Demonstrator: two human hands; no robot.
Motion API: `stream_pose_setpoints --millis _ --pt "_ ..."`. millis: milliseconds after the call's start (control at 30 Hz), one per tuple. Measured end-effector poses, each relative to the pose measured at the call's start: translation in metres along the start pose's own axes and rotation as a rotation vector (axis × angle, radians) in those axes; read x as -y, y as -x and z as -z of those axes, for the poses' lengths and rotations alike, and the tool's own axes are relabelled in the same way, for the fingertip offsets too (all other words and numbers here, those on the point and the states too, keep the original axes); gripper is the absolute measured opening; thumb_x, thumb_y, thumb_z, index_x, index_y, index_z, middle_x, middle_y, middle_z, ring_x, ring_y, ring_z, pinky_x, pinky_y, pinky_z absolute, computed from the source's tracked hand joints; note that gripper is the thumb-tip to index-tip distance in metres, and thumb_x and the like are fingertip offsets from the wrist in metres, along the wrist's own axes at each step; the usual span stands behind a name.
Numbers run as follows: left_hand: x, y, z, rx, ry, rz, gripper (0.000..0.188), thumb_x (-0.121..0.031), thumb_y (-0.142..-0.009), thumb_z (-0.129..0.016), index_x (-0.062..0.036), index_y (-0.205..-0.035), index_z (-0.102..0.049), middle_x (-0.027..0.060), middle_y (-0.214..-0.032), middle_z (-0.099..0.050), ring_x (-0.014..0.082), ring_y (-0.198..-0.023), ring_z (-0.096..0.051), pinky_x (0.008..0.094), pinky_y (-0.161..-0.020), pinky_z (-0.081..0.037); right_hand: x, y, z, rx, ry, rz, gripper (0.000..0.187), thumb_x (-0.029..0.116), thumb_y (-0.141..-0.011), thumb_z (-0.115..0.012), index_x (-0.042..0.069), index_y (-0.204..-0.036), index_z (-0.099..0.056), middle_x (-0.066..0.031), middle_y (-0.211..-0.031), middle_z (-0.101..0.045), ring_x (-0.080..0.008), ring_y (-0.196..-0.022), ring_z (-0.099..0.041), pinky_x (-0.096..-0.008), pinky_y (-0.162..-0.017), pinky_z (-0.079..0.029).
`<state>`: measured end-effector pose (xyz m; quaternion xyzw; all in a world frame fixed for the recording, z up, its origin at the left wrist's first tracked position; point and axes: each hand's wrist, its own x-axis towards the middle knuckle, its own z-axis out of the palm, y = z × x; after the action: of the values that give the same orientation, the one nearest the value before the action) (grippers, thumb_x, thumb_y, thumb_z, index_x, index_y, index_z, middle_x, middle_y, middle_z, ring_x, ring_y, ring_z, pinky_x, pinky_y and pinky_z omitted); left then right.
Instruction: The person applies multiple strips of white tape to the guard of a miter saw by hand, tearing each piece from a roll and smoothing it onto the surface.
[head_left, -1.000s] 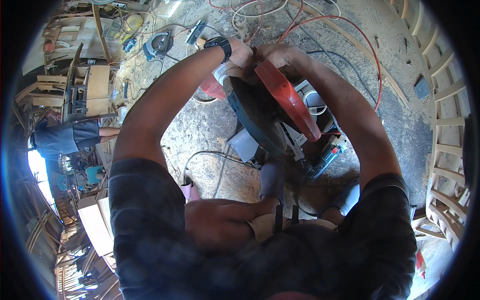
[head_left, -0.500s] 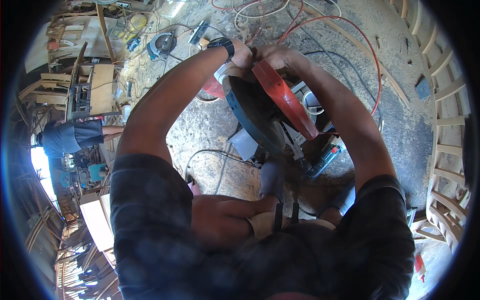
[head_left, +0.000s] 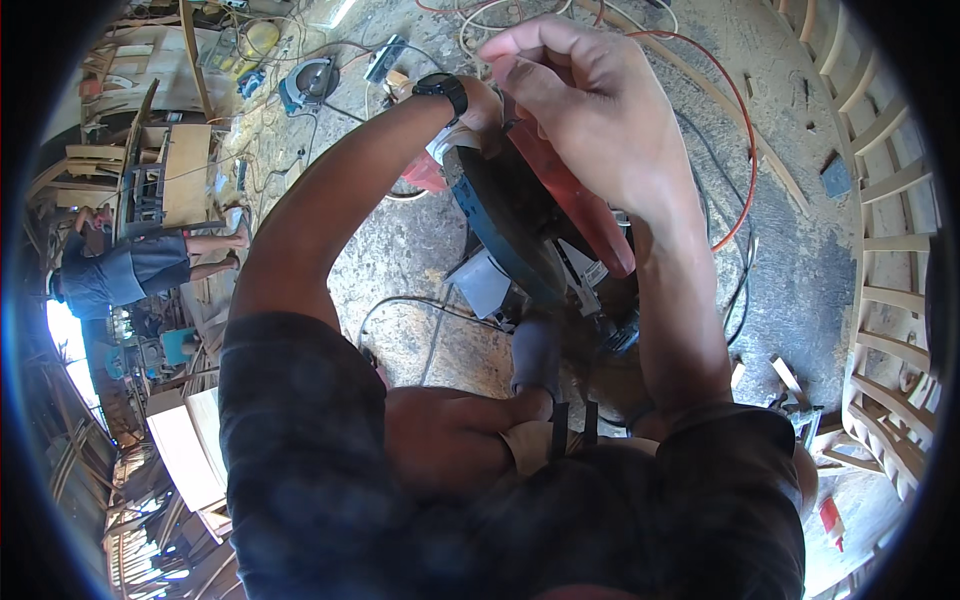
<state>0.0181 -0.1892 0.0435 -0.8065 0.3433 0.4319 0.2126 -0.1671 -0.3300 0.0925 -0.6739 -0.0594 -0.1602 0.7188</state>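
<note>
Before me stands a bulky machine with a curved blue-black housing (head_left: 500, 225) and a long red cover (head_left: 570, 195); its exact kind is unclear. My left hand (head_left: 482, 108), below a black wristwatch (head_left: 445, 92), is at the machine's far end, its fingers hidden. Above the red cover is my right hand (head_left: 605, 105), raised nearer the camera. Its fingers are curled and its thumb lies close to the index finger. Whatever may be between them is too small to make out. Metal parts (head_left: 580, 275) show under the machine, by my feet.
On the floor at the far left lie a circular saw (head_left: 312, 82) and a yellow object (head_left: 262, 40). A red hose (head_left: 752, 140) and several cables cross the floor. Curved wooden slats (head_left: 895, 243) line the right side. Another person (head_left: 120, 270) is at the left, near wooden panels (head_left: 190, 175).
My right hand has come up off the machine's far end, toward the camera, with its fingers curled. My left hand stays there. The person at the left has shifted posture.
</note>
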Motion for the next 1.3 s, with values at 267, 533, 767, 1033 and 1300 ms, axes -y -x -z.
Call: stream_pose_setpoints --millis 267,533,767,1033,1300 --pt "-0.002 0.006 0.0 -0.029 -0.019 0.089 0.047 -0.045 -0.071 -0.073 -0.0094 -0.102 -0.076 0.0111 -0.098 -0.074 0.0252 -0.089 -0.07 0.0384 -0.078 -0.053 0.013 0.005 -0.007 -0.026 -0.065 -0.037 0.021 0.016 -0.097 -0.06 0.0 -0.108 -0.067 -0.004 -0.085 -0.067 -0.0129 -0.077 -0.062 -0.0283 -0.07 -0.05" --pt "0.068 -0.061 -0.037 -0.108 0.119 -0.139 0.042 -0.048 -0.076 -0.071 -0.0161 -0.103 -0.077 0.0097 -0.096 -0.074 0.0245 -0.087 -0.069 0.0371 -0.077 -0.051 -0.029 -0.004 -0.001 0.187 0.244 -0.084 0.025 0.015 -0.095 -0.058 -0.001 -0.112 -0.066 -0.0113 -0.091 -0.07 -0.0148 -0.082 -0.065 -0.0306 -0.076 -0.05" --pt "0.075 -0.03 -0.047 -0.337 -0.427 -0.568 0.024 -0.03 -0.091 -0.058 -0.0184 -0.106 -0.074 0.0075 -0.101 -0.07 0.0273 -0.098 -0.065 0.0371 -0.085 -0.05 -0.065 0.012 -0.015 0.054 0.393 0.042 0.028 0.015 -0.087 -0.061 0.001 -0.11 -0.068 -0.0234 -0.116 -0.063 -0.039 -0.114 -0.057 -0.0451 -0.101 -0.044" --pt "0.071 -0.015 -0.034 -0.312 -0.513 -0.555 0.024 -0.019 -0.088 -0.056 -0.0125 -0.109 -0.067 0.0085 -0.105 -0.064 0.0293 -0.107 -0.061 0.0385 -0.091 -0.049 -0.07 0.014 -0.013 0.03 0.435 -0.042 0.037 0.019 -0.086 -0.063 0.003 -0.119 -0.065 -0.0245 -0.124 -0.058 -0.0417 -0.122 -0.051 -0.0452 -0.108 -0.04" --pt "0.066 -0.014 -0.03 -0.296 -0.552 -0.629 0.029 -0.017 -0.09 -0.051 -0.0098 -0.116 -0.064 0.011 -0.106 -0.067 0.0317 -0.102 -0.064 0.0396 -0.089 -0.051 -0.075 0.015 -0.009 0.042 0.382 -0.032 0.038 0.018 -0.085 -0.063 0.002 -0.119 -0.065 -0.0259 -0.122 -0.058 -0.0422 -0.121 -0.051 -0.0455 -0.108 -0.04"
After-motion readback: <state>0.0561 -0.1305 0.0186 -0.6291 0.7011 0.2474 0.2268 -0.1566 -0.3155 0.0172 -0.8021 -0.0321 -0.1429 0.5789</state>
